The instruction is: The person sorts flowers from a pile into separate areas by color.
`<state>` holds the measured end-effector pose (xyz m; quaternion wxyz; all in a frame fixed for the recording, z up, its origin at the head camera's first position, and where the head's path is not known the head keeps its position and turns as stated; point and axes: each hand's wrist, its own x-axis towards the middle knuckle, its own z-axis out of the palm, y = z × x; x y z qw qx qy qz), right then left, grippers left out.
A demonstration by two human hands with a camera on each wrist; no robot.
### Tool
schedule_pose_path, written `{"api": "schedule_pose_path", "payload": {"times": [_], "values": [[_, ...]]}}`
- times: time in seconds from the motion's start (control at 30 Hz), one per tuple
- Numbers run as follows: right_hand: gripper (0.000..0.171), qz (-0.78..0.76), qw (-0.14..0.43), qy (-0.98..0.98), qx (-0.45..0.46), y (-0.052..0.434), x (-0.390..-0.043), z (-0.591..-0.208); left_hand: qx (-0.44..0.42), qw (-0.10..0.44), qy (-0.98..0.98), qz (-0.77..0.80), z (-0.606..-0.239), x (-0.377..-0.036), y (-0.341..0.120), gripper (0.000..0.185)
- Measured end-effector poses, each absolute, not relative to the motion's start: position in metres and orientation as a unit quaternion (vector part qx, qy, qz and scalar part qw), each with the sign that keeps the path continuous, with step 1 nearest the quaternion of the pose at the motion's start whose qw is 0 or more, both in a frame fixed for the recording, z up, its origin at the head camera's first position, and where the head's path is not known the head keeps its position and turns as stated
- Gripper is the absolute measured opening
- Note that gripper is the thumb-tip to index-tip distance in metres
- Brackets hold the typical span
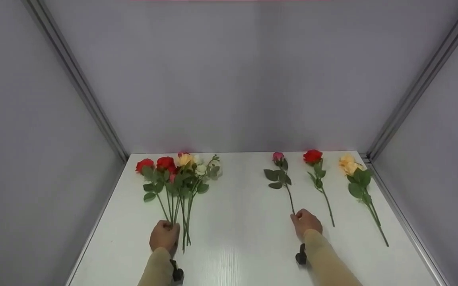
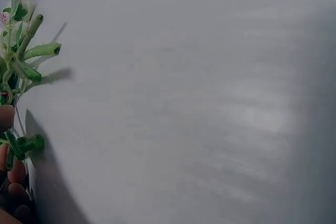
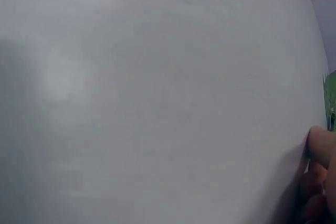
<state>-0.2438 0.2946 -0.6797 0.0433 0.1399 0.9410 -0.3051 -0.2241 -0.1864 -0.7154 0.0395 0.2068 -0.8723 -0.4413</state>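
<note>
My left hand [image 1: 164,236] grips the lower stems of several roses at the left of the white table; red roses [image 1: 165,163] top that bunch. Beside the hand lie more stems [image 1: 188,222], which lead up toward white flowers [image 1: 201,170] and a yellow rose [image 1: 185,159]. In the left wrist view, green stem ends [image 2: 34,142] poke out from the curled fingers [image 2: 17,192]. Farther right, my right hand [image 1: 307,223] pinches the stem end of a single pink rose [image 1: 278,157]. Only the right hand's curled fingers [image 3: 319,145] show at the edge of the right wrist view.
Right of the pink rose lie a single red rose [image 1: 313,156] and, near the right edge, yellow roses [image 1: 350,165] with long stems. Grey panels [image 1: 229,79] enclose the table [image 1: 229,222] at the back and both sides. A small black device sits at each wrist.
</note>
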Motion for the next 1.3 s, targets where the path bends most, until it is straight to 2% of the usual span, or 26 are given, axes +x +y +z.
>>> {"api": "schedule_pose_path", "payload": {"times": [0.13,0.23,0.4,0.6,0.7,0.83,1.03,1.3], "values": [[0.031,-0.309,0.042,0.94,0.141,0.296,-0.242,-0.68,0.198,0.032,-0.875,-0.441,-0.709,-0.228,-0.184,0.038],[0.031,-0.309,0.04,0.94,0.141,0.295,-0.242,-0.681,0.191,0.052,-0.884,-0.424,-0.706,-0.231,-0.179,0.037],[0.029,-0.307,0.041,0.939,0.15,0.294,-0.244,-0.682,0.136,0.098,-0.913,-0.372,-0.705,-0.237,-0.164,0.03],[0.029,-0.304,0.04,0.94,0.147,0.293,-0.244,-0.68,0.082,0.106,-0.94,-0.315,-0.7,-0.241,-0.149,0.016],[0.03,-0.306,0.042,0.94,0.146,0.293,-0.243,-0.68,0.079,0.11,-0.947,-0.29,-0.697,-0.242,-0.148,0.02],[0.029,-0.308,0.041,0.94,0.143,0.293,-0.242,-0.679,0.079,0.108,-0.955,-0.266,-0.696,-0.243,-0.148,0.028],[0.029,-0.297,0.041,0.945,0.132,0.294,-0.244,-0.681,0.06,0.099,-0.974,-0.196,-0.692,-0.243,-0.144,0.016],[0.029,-0.29,0.041,0.947,0.132,0.294,-0.245,-0.686,0.099,0.045,-0.97,-0.218,-0.682,-0.245,-0.14,0.022]]}}
